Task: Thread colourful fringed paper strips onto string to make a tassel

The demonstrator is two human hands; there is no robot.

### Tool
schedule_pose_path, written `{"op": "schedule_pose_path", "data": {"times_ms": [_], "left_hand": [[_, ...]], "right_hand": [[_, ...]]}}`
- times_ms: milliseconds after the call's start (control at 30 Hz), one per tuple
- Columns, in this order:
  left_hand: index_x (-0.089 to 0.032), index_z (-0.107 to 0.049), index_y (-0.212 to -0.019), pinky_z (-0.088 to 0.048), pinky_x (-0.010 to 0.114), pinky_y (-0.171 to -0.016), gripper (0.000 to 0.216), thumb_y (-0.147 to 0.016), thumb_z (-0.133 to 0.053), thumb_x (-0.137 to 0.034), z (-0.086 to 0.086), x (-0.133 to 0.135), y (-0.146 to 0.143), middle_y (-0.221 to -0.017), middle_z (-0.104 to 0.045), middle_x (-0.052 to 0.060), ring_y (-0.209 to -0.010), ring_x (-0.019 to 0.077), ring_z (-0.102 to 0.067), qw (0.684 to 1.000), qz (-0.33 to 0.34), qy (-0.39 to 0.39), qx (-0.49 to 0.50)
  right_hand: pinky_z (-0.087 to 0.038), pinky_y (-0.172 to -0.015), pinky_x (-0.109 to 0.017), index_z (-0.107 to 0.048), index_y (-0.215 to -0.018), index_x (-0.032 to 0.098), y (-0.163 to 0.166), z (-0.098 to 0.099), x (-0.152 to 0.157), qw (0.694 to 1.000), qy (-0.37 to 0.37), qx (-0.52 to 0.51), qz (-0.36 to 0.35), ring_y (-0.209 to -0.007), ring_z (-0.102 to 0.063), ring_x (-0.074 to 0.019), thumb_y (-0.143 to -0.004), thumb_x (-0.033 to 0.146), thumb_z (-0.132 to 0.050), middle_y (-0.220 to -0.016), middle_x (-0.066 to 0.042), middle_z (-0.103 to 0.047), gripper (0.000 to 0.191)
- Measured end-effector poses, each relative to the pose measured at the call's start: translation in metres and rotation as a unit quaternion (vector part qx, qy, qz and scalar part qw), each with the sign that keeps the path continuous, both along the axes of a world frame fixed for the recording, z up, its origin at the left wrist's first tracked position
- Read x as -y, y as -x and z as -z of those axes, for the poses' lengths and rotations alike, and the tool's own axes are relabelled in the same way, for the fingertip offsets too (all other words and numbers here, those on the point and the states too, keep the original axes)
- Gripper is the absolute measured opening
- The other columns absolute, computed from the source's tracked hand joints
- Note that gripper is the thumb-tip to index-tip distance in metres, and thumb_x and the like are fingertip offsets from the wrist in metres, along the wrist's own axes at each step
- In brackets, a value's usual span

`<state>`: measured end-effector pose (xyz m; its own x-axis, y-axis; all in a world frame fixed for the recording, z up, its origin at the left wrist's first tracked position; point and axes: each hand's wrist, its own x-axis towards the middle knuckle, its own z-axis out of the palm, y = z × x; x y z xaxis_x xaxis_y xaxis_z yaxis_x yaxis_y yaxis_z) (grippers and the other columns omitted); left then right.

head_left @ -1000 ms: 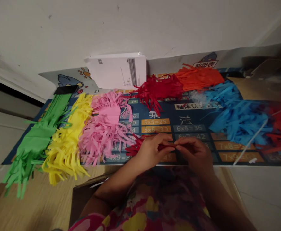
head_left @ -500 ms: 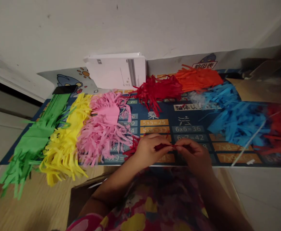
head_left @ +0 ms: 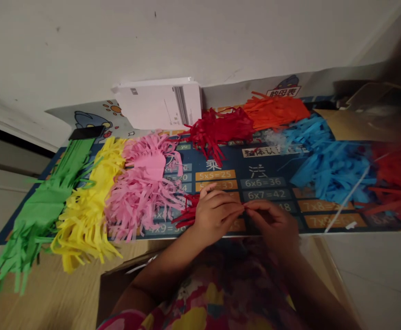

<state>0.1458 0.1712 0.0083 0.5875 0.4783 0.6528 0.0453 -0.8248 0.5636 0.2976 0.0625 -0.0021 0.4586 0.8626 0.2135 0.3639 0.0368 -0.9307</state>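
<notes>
My left hand is closed around a piece of dark red fringed paper, whose cut strips stick out to the left of my fist. My right hand pinches the same paper's other end, fingertips meeting my left hand's at the middle. Both hands rest over the front edge of a blue multiplication-table mat. Most of the red paper is hidden inside my fingers.
Fringed paper piles lie across the mat: green, yellow, pink, dark red, orange, blue and red. A white box and a black phone sit at the back by the wall.
My hands have closed together, the fingertips now touching over the red paper. The view has shifted slightly, so everything sits a little left.
</notes>
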Motion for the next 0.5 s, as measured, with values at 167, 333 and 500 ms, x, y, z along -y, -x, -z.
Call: {"op": "schedule_pose_path", "data": {"times_ms": [167,333,500], "left_hand": [[-0.024,-0.073,-0.089,-0.047,0.041,-0.102,0.005,-0.089,-0.068,-0.024,0.000,0.000,-0.003,-0.091,-0.079,0.003,-0.089,0.0189,-0.072,0.997,0.018,0.039,-0.063],[-0.022,-0.068,-0.084,-0.051,0.042,-0.100,0.006,-0.087,-0.065,-0.019,0.002,0.001,-0.007,-0.083,-0.076,0.002,-0.078,0.0178,-0.072,0.997,-0.007,0.034,-0.063],[-0.024,-0.072,-0.085,-0.058,0.024,-0.076,0.004,-0.084,-0.072,-0.020,-0.008,-0.005,0.002,-0.082,-0.075,0.001,-0.083,0.0167,-0.073,0.995,-0.017,0.091,-0.036]], "right_hand": [[-0.056,-0.078,-0.035,-0.072,-0.086,0.029,0.004,-0.003,-0.002,1.000,-0.005,0.014,0.007,-0.083,-0.070,-0.0202,-0.089,0.025,-0.065,-0.088,0.000,-0.075,0.009],[-0.056,-0.077,-0.032,-0.072,-0.086,0.028,0.001,-0.013,-0.008,0.995,-0.042,0.080,-0.033,-0.083,-0.070,-0.0184,-0.089,0.021,-0.063,-0.089,0.000,-0.075,0.012],[-0.051,-0.075,-0.035,-0.074,-0.097,0.025,-0.115,-0.021,0.002,0.969,-0.016,0.168,0.179,-0.082,-0.066,-0.0220,-0.088,0.038,-0.067,-0.093,-0.005,-0.074,0.018]]}}
